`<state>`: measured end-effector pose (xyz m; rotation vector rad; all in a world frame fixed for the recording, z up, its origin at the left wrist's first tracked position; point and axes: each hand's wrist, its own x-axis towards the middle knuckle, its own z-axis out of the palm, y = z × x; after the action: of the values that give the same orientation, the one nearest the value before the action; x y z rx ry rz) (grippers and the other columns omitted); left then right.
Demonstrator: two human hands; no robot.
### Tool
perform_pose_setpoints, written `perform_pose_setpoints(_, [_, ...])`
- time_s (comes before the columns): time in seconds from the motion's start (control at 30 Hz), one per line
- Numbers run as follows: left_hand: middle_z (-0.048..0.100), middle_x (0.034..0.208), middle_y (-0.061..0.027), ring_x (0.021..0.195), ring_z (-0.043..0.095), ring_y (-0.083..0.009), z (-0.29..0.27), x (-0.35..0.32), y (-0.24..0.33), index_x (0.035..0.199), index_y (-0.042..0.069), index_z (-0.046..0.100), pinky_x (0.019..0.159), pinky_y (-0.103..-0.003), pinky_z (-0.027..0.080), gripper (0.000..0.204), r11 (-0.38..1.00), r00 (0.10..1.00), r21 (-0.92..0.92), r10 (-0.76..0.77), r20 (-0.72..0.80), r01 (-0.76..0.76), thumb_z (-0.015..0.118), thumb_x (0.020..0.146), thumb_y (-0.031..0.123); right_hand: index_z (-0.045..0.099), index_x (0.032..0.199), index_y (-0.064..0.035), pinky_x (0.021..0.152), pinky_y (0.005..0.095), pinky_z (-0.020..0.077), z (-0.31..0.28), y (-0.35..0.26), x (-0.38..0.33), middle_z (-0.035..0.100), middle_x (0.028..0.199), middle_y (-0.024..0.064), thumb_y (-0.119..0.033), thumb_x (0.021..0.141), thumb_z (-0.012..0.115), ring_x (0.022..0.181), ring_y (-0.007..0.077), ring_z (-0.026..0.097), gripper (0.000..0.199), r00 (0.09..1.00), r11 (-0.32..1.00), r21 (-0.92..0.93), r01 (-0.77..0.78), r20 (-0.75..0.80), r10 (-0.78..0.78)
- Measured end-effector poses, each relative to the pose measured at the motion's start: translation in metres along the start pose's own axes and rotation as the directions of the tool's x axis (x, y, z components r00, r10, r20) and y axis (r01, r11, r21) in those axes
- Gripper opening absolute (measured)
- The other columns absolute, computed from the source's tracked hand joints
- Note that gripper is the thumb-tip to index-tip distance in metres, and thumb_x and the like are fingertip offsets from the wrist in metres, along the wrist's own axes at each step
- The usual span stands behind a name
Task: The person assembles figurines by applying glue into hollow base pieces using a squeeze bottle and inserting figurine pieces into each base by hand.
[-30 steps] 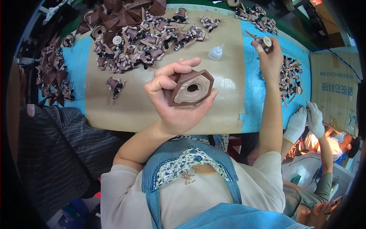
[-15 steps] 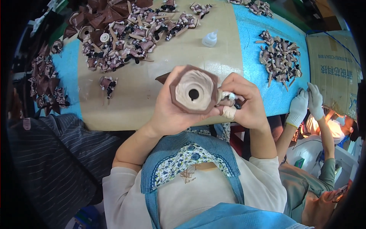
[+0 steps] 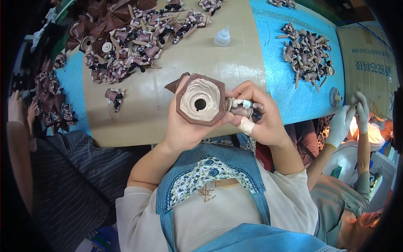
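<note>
My left hand [image 3: 177, 128] is wrapped round a brown, many-sided hollow piece [image 3: 184, 114]. Its cream-coloured hollow faces up, with a dark round hole in the centre, and a brown point juts out at its far left. In my right hand [image 3: 270, 119] is a small figurine [image 3: 240, 110] with a dusty-pink body, pale limbs and a black end. The figurine lies sideways at the right edge of the hollow piece; whether they are joined I cannot tell. A pale wrap covers my right thumb [image 3: 245, 125].
Figurines [image 3: 145, 50] and brown pointed pieces [image 3: 98, 19] are heaped at the far left. Elsewhere are a lone figurine [image 3: 114, 98], a white squeeze bottle [image 3: 222, 38], another figurine pile [image 3: 308, 56] and a grey disc [image 3: 334, 97]. Co-workers sit either side, one with white-gloved hands [image 3: 341, 126].
Both my hands and their pieces appear slightly further left. At right, the gloved hands have drawn toward the table edge, and the grey disc now shows. A neighbour's arm has appeared at far left.
</note>
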<state>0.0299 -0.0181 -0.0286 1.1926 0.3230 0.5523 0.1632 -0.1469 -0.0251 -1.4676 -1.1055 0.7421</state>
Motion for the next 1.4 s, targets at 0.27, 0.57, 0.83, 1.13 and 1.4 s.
perform_pose_setpoints(0.27, [0.064, 0.097, -0.0070, 0.089, 0.062, -0.0136, 0.006, -0.002, 0.004, 0.110, 0.001, 0.049, 0.080, -0.027, 0.050, 0.058, 0.983, 0.974, -0.002, -0.181, -0.138, 0.183, 0.086, 0.067, 0.008, 0.051, 0.099, -0.0010, 0.075, 0.0284, 0.0459, 0.003, -0.005, -0.004, 0.057, 0.098, 0.0094, 0.000, 0.076, 0.071, 0.087, 0.0154, 0.058, 0.031, 0.995, 0.995, -0.082, 0.057, -0.074, -0.063])
perform_pose_setpoints(0.57, [0.053, 0.113, -0.0051, 0.107, 0.052, -0.0130, -0.019, -0.005, 0.010, 0.123, 0.001, 0.039, 0.092, -0.029, 0.043, 0.076, 0.994, 0.981, 0.065, -0.094, 0.170, 0.084, 0.086, 0.064, 0.011, 0.050, 0.098, -0.0021, 0.073, 0.0272, 0.0419, -0.017, -0.029, 0.009, 0.056, 0.093, 0.0084, -0.012, 0.076, 0.074, 0.084, 0.0146, 0.052, 0.035, 0.995, 0.987, 0.132, -0.093, -0.025, 0.097])
perform_pose_setpoints(0.83, [0.064, 0.092, -0.0138, 0.083, 0.066, -0.0246, -0.004, 0.000, 0.011, 0.113, 0.001, 0.047, 0.075, -0.033, 0.051, 0.063, 0.938, 0.973, 0.339, -0.005, 0.231, -0.076, 0.080, 0.063, 0.019, 0.051, 0.091, -0.0039, 0.063, 0.0354, 0.0408, -0.012, -0.061, 0.029, 0.051, 0.081, 0.0095, 0.000, 0.064, 0.069, 0.068, 0.0256, 0.052, 0.033, 0.965, 0.902, -0.374, 0.215, 0.221, -0.139])
perform_pose_setpoints(1.13, [0.064, 0.087, -0.0164, 0.081, 0.067, -0.0297, 0.001, 0.001, 0.021, 0.110, 0.000, 0.047, 0.072, -0.035, 0.052, 0.059, 0.887, 0.960, 0.459, -0.079, 0.270, -0.057, 0.078, 0.062, 0.017, 0.049, 0.089, -0.0027, 0.059, 0.0379, 0.0408, -0.017, -0.070, 0.039, 0.051, 0.081, 0.0114, -0.007, 0.057, 0.070, 0.068, 0.0292, 0.051, 0.039, 0.816, 0.661, -0.533, 0.528, 0.535, -0.220])
perform_pose_setpoints(1.4, [0.063, 0.091, -0.0129, 0.082, 0.066, -0.0238, 0.001, 0.001, 0.005, 0.108, 0.000, 0.047, 0.072, -0.033, 0.051, 0.061, 0.957, 0.948, 0.276, -0.006, 0.319, -0.086, 0.078, 0.059, 0.016, 0.047, 0.085, -0.0020, 0.059, 0.0391, 0.0413, -0.010, -0.055, 0.039, 0.046, 0.077, 0.0122, -0.001, 0.055, 0.066, 0.068, 0.0301, 0.051, 0.036, 0.822, 0.819, -0.288, 0.497, 0.459, -0.337])
